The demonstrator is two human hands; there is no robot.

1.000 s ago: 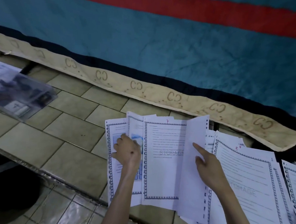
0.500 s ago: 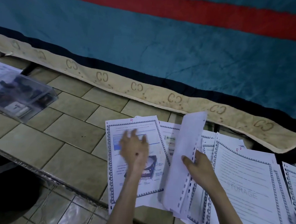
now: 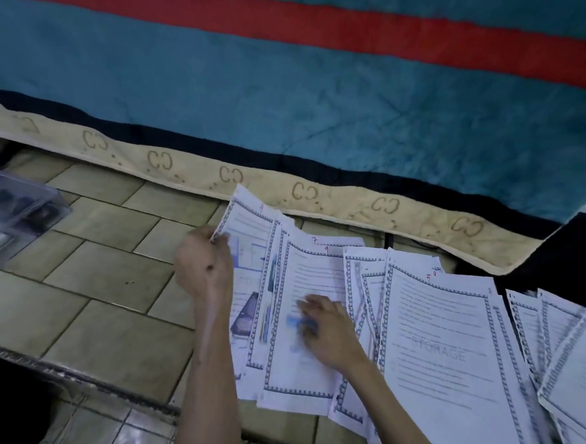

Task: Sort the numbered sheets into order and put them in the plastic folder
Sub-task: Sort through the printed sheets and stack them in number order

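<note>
R hand (image 3: 326, 330) flat, fingers spread, pressing white border-printed numbered sheets (image 3: 442, 334) fanned on tiled floor (image 3: 109, 279). L hand (image 3: 203, 267) pinches left sheet's edge, lifted. Clear plastic folder (image 3: 14, 218) far left, well apart.

Single head-worn wide-angle view, aimed forward and steeply down onto a tiled floor (image 3: 103, 272) from close range. Takes in both forearms rising from the bottom edge, the left hand (image 3: 205, 264) and right hand (image 3: 326, 330) near the centre, fanned numbered sheets (image 3: 445, 337) across the lower right, a plastic folder (image 3: 14, 215) cut off at the left edge. Upper half filled by a teal and red blanket (image 3: 326, 97), straight lines bowed by the lens.
</note>
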